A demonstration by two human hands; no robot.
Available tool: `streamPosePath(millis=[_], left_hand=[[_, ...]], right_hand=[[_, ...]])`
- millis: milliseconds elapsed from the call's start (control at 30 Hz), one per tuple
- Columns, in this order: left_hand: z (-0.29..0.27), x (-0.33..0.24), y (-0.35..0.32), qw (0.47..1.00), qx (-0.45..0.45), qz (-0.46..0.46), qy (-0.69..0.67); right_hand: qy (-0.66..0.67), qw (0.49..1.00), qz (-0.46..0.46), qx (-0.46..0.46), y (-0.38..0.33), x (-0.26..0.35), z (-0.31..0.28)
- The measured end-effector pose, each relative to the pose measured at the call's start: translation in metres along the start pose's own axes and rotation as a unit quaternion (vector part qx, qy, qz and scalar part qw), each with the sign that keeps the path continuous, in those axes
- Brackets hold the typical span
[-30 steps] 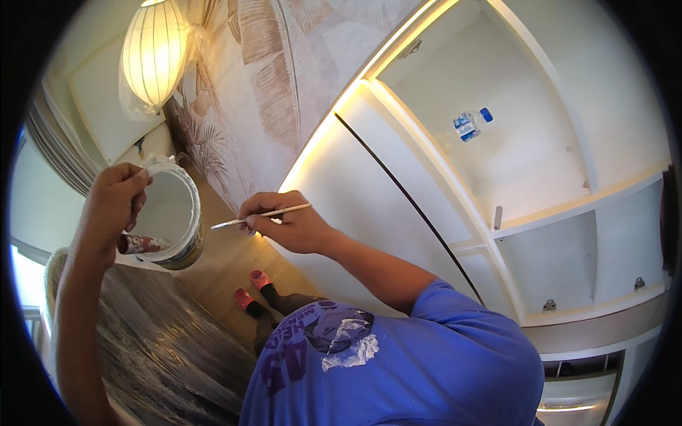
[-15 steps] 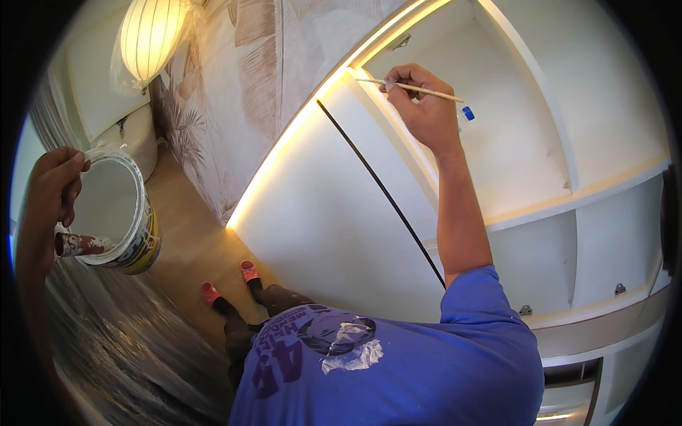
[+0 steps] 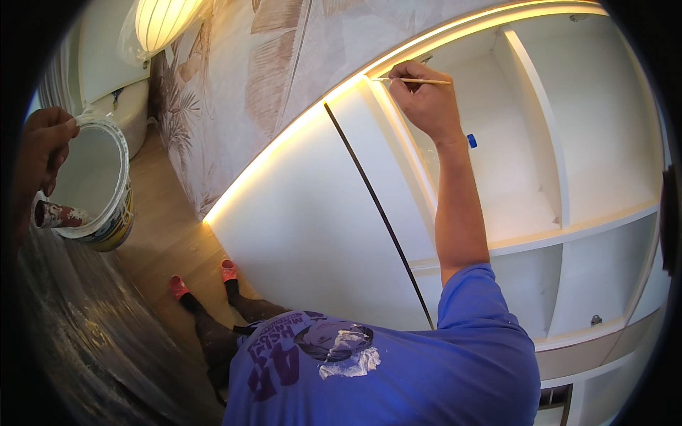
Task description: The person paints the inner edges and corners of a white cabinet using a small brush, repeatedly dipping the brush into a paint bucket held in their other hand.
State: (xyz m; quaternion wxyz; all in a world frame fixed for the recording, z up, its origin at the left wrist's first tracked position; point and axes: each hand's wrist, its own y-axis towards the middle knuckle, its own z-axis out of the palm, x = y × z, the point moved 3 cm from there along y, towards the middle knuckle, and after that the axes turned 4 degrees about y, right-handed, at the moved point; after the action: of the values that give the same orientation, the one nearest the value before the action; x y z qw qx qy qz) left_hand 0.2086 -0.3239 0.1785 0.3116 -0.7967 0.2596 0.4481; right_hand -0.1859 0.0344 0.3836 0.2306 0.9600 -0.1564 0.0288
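My right hand [image 3: 428, 105] is closed in a pinch around a thin paintbrush [image 3: 432, 82] with a light wooden handle. The brush tip points left and meets the lit upper corner of a white cabinet frame [image 3: 400, 130], or lies very near it; I cannot tell which. At the far left, my left hand [image 3: 48, 145] grips a paint bucket [image 3: 119, 228] by its rim, holding it up above floor level. White paint coats the inside of the bucket. A paint-smeared, reddish handle [image 3: 62, 215] sticks out over its near rim.
White shelf compartments [image 3: 604, 135] open on the right, edged by a glowing light strip [image 3: 270, 160]. A small blue object [image 3: 472, 140] sits beside my right wrist. Leaf-patterned wall covering [image 3: 241, 78], a lit lantern [image 3: 165, 23] and plastic sheeting [image 3: 85, 319] are on the left.
The view has shifted, showing more of the shelves on the right. The brush handle lies more level, its tip still at the frame's corner. Both hands keep their hold.
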Motion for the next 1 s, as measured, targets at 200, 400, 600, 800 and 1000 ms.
streamPosePath(millis=[200,400,600,800,1000], left_hand=[[0.005,0.026,0.003,0.999,-0.021,0.032,-0.015],[0.016,0.011,-0.001,1.0,-0.027,0.013,0.004],[0.023,-0.009,-0.012,0.999,-0.033,-0.007,0.028],[0.029,-0.019,-0.019,0.998,-0.049,-0.017,0.045],[0.05,0.035,0.001,0.941,-0.221,0.0,0.257]], right_hand=[[-0.027,0.999,-0.029,0.019,0.009,0.016,0.007],[-0.032,0.998,-0.029,0.037,0.016,0.002,0.014],[-0.047,0.998,-0.014,0.047,0.022,0.0,0.018],[-0.053,0.997,-0.025,0.056,0.022,-0.005,0.018],[-0.039,0.997,-0.039,0.049,0.023,0.002,0.02]])
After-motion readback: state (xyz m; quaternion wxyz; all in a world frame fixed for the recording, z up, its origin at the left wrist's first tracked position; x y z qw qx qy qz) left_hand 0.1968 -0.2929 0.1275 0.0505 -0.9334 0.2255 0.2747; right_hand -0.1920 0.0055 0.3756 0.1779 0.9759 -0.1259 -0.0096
